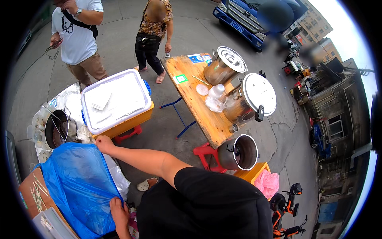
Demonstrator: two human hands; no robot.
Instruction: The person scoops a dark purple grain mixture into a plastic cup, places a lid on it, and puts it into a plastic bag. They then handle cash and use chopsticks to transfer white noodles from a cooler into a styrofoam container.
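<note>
A thin blue plastic bag (80, 185) is spread over a large container-like shape at the lower left. What lies under it is hidden. My right hand (104, 145) pinches the bag's upper corner, close to the yellow crate. Lower down, my left hand (119, 209) grips the bag's near edge, its fingers curled over the rim. A white plastic bag (119, 180) hangs along the same side, between my two hands. Just beyond the blue bag stands a dark steel pot (71, 130) with long-handled ladles in it.
A yellow crate (134, 119) carries a white lidded tub (116, 101). Across the gap, a wooden table (191, 98) bears two lidded steel barrels (219, 73) and plastic cups (217, 89). An uncovered pot (223, 156) sits on a red stool (206, 152). Two people stand beyond; a blue truck (238, 18) is farther back.
</note>
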